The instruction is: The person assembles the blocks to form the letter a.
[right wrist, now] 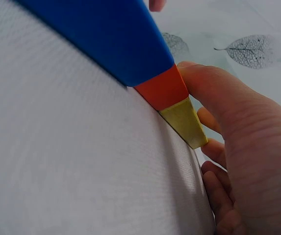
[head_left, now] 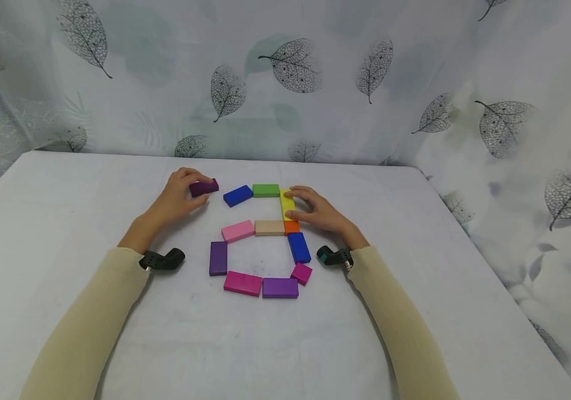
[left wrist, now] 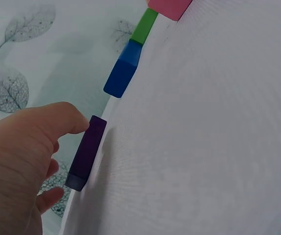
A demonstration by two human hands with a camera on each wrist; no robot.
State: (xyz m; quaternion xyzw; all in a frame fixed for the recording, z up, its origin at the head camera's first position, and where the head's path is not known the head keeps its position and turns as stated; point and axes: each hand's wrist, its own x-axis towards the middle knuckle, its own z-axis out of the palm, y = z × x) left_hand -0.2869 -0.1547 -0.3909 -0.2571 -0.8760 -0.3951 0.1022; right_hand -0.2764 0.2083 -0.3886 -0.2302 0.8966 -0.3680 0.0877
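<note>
Off to the upper left, my left hand (head_left: 177,194) holds a dark purple block (left wrist: 87,154) between thumb and fingers; the block lies apart from the others. My right hand (head_left: 320,211) is at the yellow block (head_left: 287,204), its thumb and fingertips pinching it. Directly below the yellow one sits a small orange block (head_left: 292,226), touching it end to end. A green block (head_left: 266,190) runs left from the yellow block's top, and a tilted blue block (head_left: 238,196) meets the green one's left end.
Below, more blocks form a ring: tan (head_left: 269,228), light pink (head_left: 238,231), purple upright (head_left: 218,258), magenta (head_left: 243,283), violet (head_left: 280,288), small magenta (head_left: 302,273) and blue (head_left: 299,247). They lie on a white-covered table (head_left: 175,339). Behind hangs a leaf-patterned curtain (head_left: 165,83).
</note>
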